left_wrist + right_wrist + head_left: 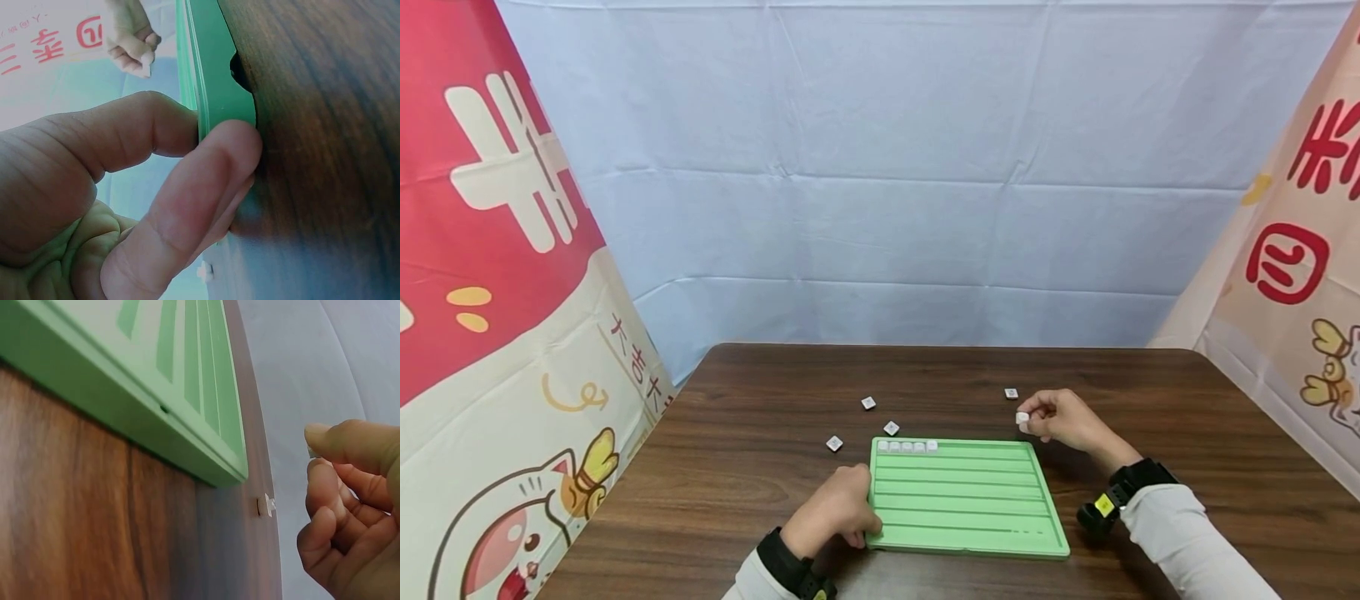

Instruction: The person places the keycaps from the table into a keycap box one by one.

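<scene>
My right hand (1063,423) pinches a small white block (1022,417) between thumb and fingertips, above the table just past the far right corner of a green ridged tray (955,500). In the right wrist view, most of this block is hidden by the thumb (350,444). At the near left corner, my left hand (838,507) grips the tray's edge, with fingertips on its side wall in the left wrist view. A short row of white blocks (907,447) sits in the tray's farthest groove, at the left end.
Loose white blocks with dark marks lie on the brown wooden table (737,467): one block (1011,393) beyond my right hand, several others, such as this block (834,443), near the tray's far left corner. A pale blue cloth (910,208) hangs behind the table, printed cloths at both sides.
</scene>
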Tool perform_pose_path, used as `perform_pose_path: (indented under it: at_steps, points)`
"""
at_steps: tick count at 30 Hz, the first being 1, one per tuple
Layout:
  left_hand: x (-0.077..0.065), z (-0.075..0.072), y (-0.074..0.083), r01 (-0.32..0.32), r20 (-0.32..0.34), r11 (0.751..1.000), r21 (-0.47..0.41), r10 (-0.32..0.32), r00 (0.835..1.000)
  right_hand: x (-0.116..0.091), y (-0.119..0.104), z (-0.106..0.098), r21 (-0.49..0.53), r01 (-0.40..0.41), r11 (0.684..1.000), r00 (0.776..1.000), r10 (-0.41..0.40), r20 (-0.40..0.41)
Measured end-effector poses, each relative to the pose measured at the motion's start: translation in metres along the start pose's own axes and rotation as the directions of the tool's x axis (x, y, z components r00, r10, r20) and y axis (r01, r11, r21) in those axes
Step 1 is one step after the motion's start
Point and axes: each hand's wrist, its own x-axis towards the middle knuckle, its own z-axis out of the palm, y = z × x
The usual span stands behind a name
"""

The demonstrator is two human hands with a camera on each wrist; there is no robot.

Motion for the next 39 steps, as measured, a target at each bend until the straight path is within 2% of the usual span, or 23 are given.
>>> perform_pose_path:
  at_steps: [9, 17, 25, 34, 39]
  points:
    - [0.0, 0.0, -0.001, -0.002, -0.024, 1.0, 0.018, 0.003, 1.0, 0.008, -0.006, 0.008, 0.038, -0.002, 0.999, 0.999, 0.0, 0.052]
    - [0.001, 0.0, -0.002, 0.006, -0.01, 1.0, 0.019, -0.006, 1.0, 0.011, -0.013, 0.021, 0.081, -0.03, 0.996, 0.994, 0.021, 0.106]
    - [0.0, 0.001, -0.004, -0.007, -0.014, 1.0, 0.019, 0.007, 1.0, 0.015, -0.018, 0.036, 0.088, 0.031, 0.996, 0.982, -0.046, 0.185]
    - [0.0, 0.001, -0.002, -0.007, -0.01, 1.0, 0.014, 0.007, 1.0, 0.018, -0.023, 0.049, 0.035, 0.066, 0.997, 0.971, -0.072, 0.23]
    - [0.0, 0.001, -0.001, -0.006, -0.009, 1.0, 0.012, 0.007, 1.0, 0.021, -0.026, 0.053, 0.049, 0.084, 0.995, 0.959, -0.094, 0.267]
